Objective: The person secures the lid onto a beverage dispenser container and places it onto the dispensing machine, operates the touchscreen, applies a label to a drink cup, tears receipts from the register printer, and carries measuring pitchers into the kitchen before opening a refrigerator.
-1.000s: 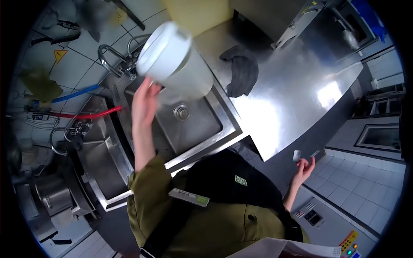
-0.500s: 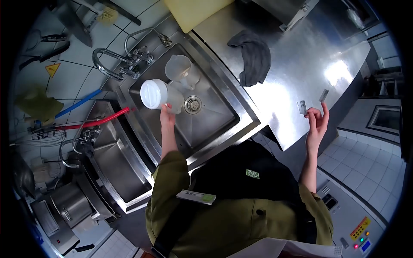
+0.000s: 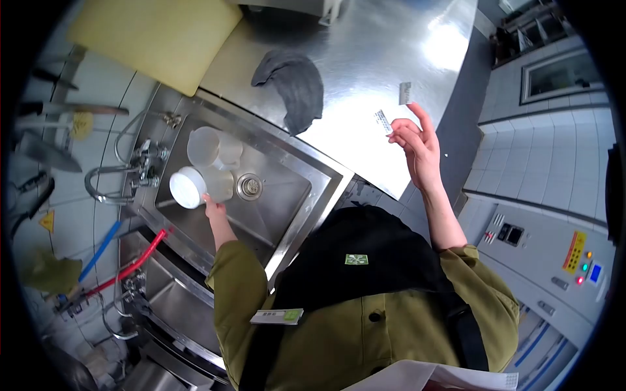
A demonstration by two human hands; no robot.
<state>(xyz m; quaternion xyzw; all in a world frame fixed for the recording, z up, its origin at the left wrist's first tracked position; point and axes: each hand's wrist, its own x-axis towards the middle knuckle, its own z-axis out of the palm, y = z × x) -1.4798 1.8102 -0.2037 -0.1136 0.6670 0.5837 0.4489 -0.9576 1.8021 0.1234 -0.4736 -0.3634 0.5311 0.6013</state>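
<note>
My left hand (image 3: 214,208) grips a translucent plastic container with a white lid (image 3: 188,188), holding it over the sink (image 3: 277,215). A clear plastic jug (image 3: 207,148) stands in the sink right behind the container. Out to the right, my right hand (image 3: 420,150) is raised near the steel table's edge. Its thumb and fingers pinch a small printed label (image 3: 383,122). A second small label (image 3: 405,93) is at the tip of the raised index finger, seemingly stuck to it.
A dark grey cloth (image 3: 297,88) lies on the steel table (image 3: 365,45). At the sink's back are a faucet (image 3: 140,166) and a yellow cutting board (image 3: 156,42). A red hose (image 3: 143,257) hangs by a second sink (image 3: 176,300). A control panel (image 3: 541,254) stands at right.
The view has turned toward the right, so the sink and table sit further left. My left hand still holds the container by the jug; the right hand still has the labels.
</note>
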